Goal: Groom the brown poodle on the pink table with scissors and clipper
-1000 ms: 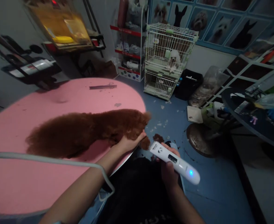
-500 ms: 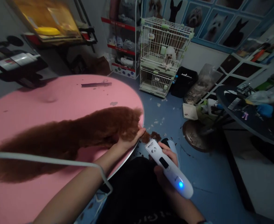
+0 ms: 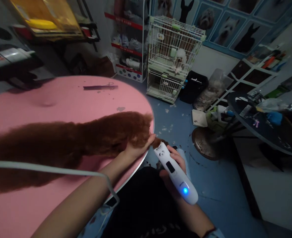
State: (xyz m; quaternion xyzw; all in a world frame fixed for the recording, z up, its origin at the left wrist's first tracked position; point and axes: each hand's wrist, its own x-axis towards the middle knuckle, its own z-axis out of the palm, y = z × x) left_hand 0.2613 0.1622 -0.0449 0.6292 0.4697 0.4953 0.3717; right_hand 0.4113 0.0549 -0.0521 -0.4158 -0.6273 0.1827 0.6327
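A brown curly-coated dog is stretched across the round pink table. My left hand is closed around the dog's end at the table's right rim, thumb on top. Past the thumb a brown furry tip juts over the edge; whether it is paw or muzzle I cannot tell. My right hand grips a white hair clipper with a dark display and a lit blue light. The clipper's blade end is up against that furry tip, and the blade's contact is too small to make out.
A comb and scissors lie at the table's far side. A pale metal bar crosses over the dog at left. Beyond stand a wire cage with a white dog inside, a black bin and a dark round table.
The clipper and my right hand have shifted slightly left and up. My left hand keeps its hold on the dog. The whole view has turned a little.
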